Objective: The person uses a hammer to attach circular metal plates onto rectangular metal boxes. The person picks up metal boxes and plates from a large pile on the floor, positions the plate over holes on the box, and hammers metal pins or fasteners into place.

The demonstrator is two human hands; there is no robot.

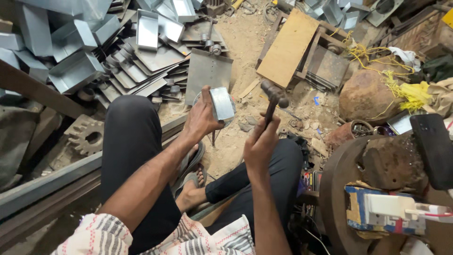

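Sitting low over a sandy floor (236,42), knees in dark trousers spread apart, one bare foot in a grey sandal (191,177) between them. Left hand (202,118) wrapped around a small bent piece of sheet metal (222,103), fingers closed behind it and thumb pressed on its near edge, held upright just above the floor, between the knees and a flat steel plate (207,73) lying further out. Right hand (261,141) clenched tight on the dark handle of a hammer (273,97), head raised and tilted up, just beside the sheet metal piece but apart from it. Further left, a heap of folded metal trays and cut blanks (137,56), stacked and overlapping, some open boxes turned on their sides. Beyond the hammer, a plywood board (288,47) leaning over a dark frame. To the right, a rounded brown stone (365,97) with a tangle of yellow cord (401,82) over it. At near right, a rusty round block (349,174) carrying a taped blue and white box (377,210) with a white plug. A notched gear-like piece (87,134) beside the left knee, next to a long steel rail (56,182).
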